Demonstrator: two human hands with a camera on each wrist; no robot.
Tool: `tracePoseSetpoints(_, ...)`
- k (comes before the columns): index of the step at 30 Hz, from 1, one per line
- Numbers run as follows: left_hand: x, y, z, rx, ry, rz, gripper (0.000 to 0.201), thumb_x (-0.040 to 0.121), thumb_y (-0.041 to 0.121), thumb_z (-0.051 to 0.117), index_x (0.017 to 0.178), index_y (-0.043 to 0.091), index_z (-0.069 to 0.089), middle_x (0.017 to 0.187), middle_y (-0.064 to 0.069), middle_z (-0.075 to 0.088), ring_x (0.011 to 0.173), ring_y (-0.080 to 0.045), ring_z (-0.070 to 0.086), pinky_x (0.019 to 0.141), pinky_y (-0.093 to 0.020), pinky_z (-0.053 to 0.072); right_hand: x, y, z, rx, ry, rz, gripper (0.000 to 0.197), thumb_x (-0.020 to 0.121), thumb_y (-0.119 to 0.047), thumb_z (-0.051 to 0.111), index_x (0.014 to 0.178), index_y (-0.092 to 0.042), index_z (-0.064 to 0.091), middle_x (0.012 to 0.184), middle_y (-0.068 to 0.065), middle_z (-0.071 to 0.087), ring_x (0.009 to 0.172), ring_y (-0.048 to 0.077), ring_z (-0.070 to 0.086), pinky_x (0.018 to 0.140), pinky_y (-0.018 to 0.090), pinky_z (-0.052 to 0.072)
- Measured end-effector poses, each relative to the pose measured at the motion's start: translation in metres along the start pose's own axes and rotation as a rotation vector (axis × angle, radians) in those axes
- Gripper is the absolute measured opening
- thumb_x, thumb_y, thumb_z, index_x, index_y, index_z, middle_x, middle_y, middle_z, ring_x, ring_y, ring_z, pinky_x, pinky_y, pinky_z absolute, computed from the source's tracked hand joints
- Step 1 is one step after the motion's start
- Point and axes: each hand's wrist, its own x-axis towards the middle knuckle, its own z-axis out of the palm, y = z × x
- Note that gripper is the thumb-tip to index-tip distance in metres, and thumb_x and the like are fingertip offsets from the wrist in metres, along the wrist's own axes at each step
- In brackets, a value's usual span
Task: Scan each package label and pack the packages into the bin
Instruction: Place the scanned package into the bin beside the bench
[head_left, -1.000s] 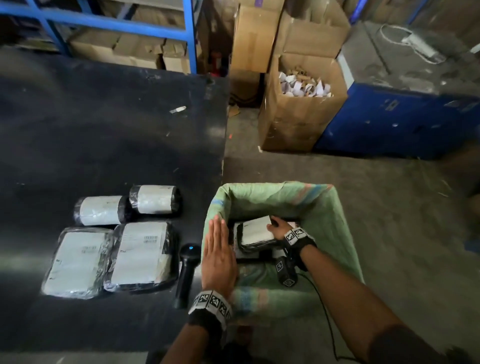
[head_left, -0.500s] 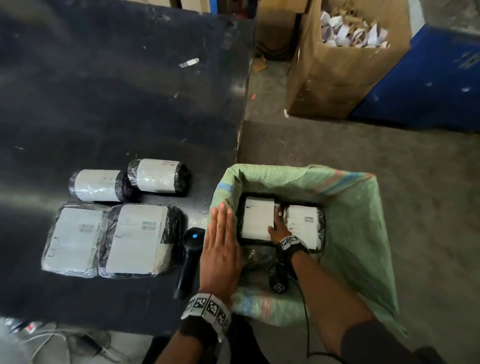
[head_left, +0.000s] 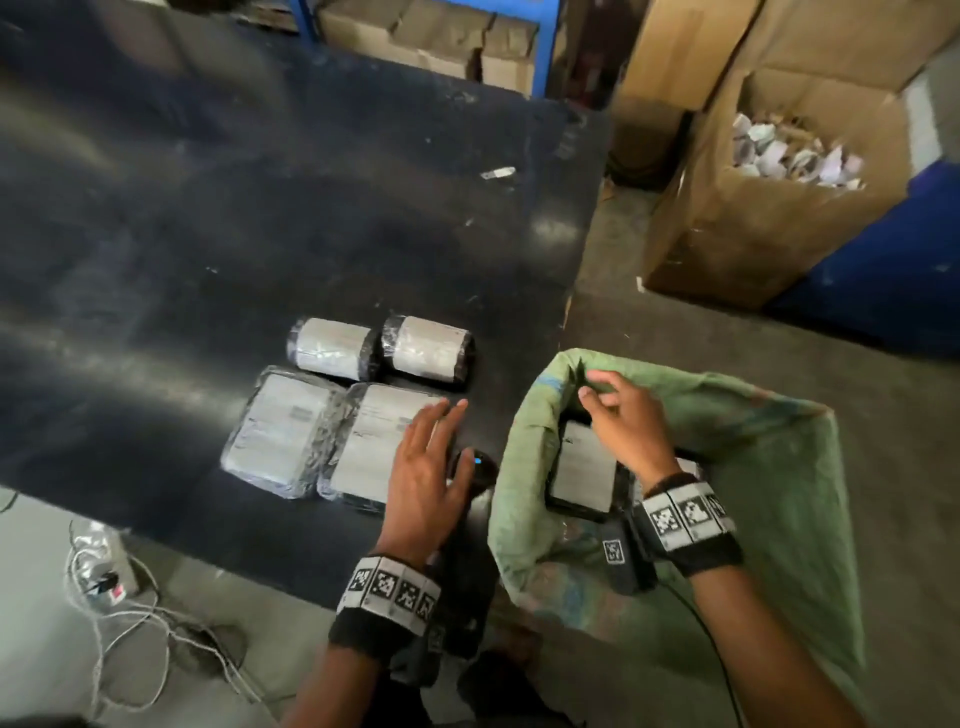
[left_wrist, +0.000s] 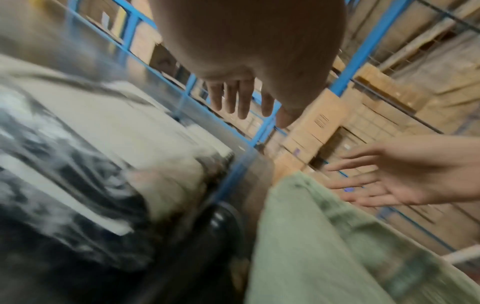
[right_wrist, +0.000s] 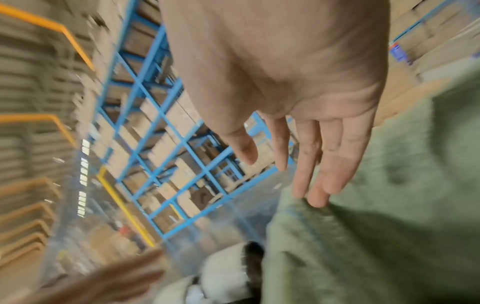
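Two black-wrapped rolls with white labels (head_left: 332, 347) (head_left: 427, 351) and two flat labelled packages (head_left: 278, 431) (head_left: 371, 441) lie on the black table (head_left: 260, 208). A black scanner (head_left: 475, 465) with a blue light lies by the table's right edge. My left hand (head_left: 431, 452) hovers flat, fingers straight, over the right flat package and the scanner, holding nothing. The green sack-lined bin (head_left: 753, 467) holds labelled packages (head_left: 582, 473). My right hand (head_left: 608, 405) is empty, its fingers relaxed at the bin's near-left rim (right_wrist: 389, 226); whether it touches is unclear.
An open cardboard box of paper scraps (head_left: 769, 218) stands on the floor beyond the bin, beside a blue cabinet (head_left: 893, 270). Blue shelving with cartons (head_left: 467, 47) is behind the table. Loose cables (head_left: 130, 613) lie on the floor at the lower left.
My right hand let go of the package in the bin and rose to the bin's left rim. My left hand moved left from the bin's edge to over the flat package and scanner.
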Motion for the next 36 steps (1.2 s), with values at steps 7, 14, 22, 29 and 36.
tracePoseSetpoints(7,-0.02,-0.111,-0.054,0.149,0.024,-0.178,0.075,0.092,0.063,0.042,0.157,0.027,0.028,0.165,-0.008,0.025,0.155,-0.03,0.012,0.123,-0.053,0.022,-0.067,-0.049,0.102,0.174,-0.274,0.055,0.051,0.091,-0.051,0.052,0.139,-0.038,0.041,0.089,0.001,0.07,0.086,0.023,0.068,0.091,0.045,0.053)
tracePoseSetpoints(14,-0.019,-0.156,-0.063,0.029,-0.144,-0.226,0.085,0.084,0.078,0.04,0.157,0.047,0.009,0.169,0.004,0.004,0.156,-0.018,-0.011,0.126,-0.049,0.011,-0.1,-0.049,0.179,-0.061,-0.26,0.276,0.076,0.096,-0.053,0.042,0.155,-0.023,0.006,0.147,0.019,0.045,0.129,0.037,0.051,0.105,0.038,0.039)
tracePoseSetpoints(22,-0.019,-0.175,-0.059,-0.066,-0.239,-0.201,0.117,0.069,0.08,0.068,0.157,0.047,-0.001,0.17,0.005,0.004,0.156,-0.016,-0.008,0.125,-0.045,0.009,-0.098,-0.039,0.219,0.27,0.115,0.278,0.066,0.1,-0.027,0.048,0.154,-0.015,0.012,0.16,0.011,0.019,0.145,0.025,0.027,0.108,0.009,0.02)
tracePoseSetpoints(29,-0.019,-0.168,-0.061,-0.142,-0.283,-0.186,0.12,0.071,0.071,0.073,0.16,0.036,0.001,0.169,0.003,0.008,0.155,-0.015,-0.004,0.125,-0.038,0.001,-0.099,-0.038,0.232,0.55,0.178,0.388,0.06,0.101,-0.022,0.046,0.151,-0.028,0.013,0.121,0.014,0.057,0.085,0.038,0.065,0.059,0.02,0.056)
tracePoseSetpoints(36,-0.023,-0.141,-0.065,-0.117,-0.219,-0.181,0.113,0.076,0.057,0.077,0.161,0.031,0.006,0.168,-0.001,0.018,0.153,-0.023,0.022,0.11,-0.048,0.041,-0.098,-0.025,0.234,0.574,0.118,0.422,0.062,0.101,-0.032,0.046,0.152,-0.034,0.011,0.105,0.027,0.063,0.059,0.023,0.059,0.039,0.022,0.048)
